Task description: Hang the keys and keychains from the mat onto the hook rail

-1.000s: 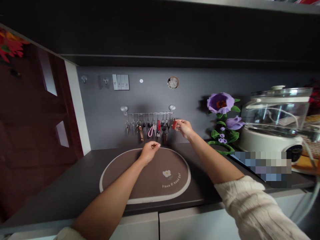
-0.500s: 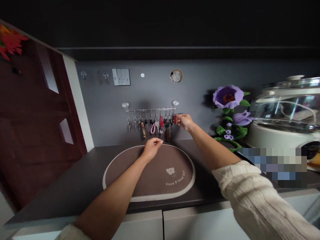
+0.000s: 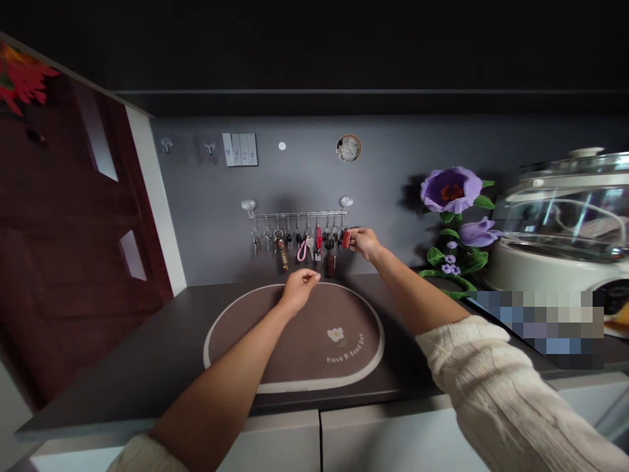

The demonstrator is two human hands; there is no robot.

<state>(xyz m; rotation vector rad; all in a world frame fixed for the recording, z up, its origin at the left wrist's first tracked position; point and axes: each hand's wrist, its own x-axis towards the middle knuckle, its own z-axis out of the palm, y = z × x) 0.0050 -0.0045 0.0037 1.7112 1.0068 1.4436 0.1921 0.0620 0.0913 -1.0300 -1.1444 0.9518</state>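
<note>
My right hand (image 3: pixel 363 242) is at the right end of a clear hook rail (image 3: pixel 299 214) on the grey wall. Its fingers pinch a small red key fob (image 3: pixel 346 239) beside the last hooks. Several bunches of keys hang along the rail, among them a pink strap (image 3: pixel 301 250), a red key holder (image 3: pixel 319 238) and a brown tag with lettering (image 3: pixel 282 254). Below the rail, my left hand (image 3: pixel 299 290) hovers over a brown oval mat (image 3: pixel 295 354), fingers closed, with nothing visible in them.
Purple crocheted flowers (image 3: pixel 451 190) stand right of the rail, near a white appliance with a clear lid (image 3: pixel 565 229). A dark cabinet (image 3: pixel 314 52) overhangs the counter (image 3: pixel 147 347). Two small hooks and a card of labels (image 3: pixel 240 149) are on the wall.
My right hand and the red key fob have dipped slightly, and the fob is tilted a little more. My left hand stays nearly in place.
</note>
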